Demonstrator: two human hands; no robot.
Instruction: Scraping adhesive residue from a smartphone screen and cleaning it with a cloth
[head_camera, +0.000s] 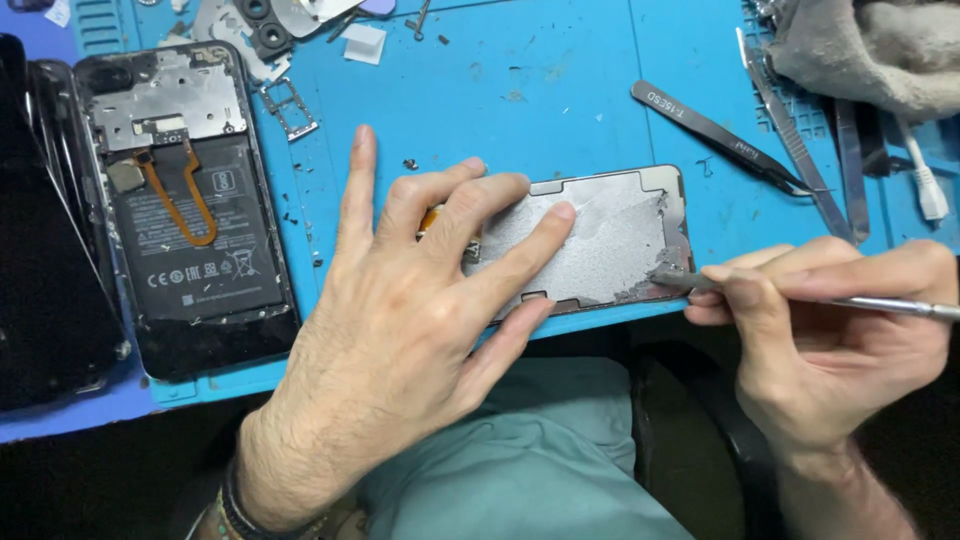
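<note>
My left hand (415, 300) lies flat with fingers spread on a silver phone screen back (610, 235), pressing it against the blue work mat (560, 90) at the near edge. My right hand (830, 325) grips a thin metal scraper (880, 305) like a pen. Its tip touches the screen back's lower right corner, where grey adhesive residue is crumpled up. A bit of orange flex cable shows under my left fingers.
An opened phone body (185, 210) with battery and orange flex lies at the left, beside a black panel (45, 270). Black tweezers (715, 135), a scalpel (795, 150), a grey cloth (870, 50), a SIM tray (290, 108) and small parts lie behind.
</note>
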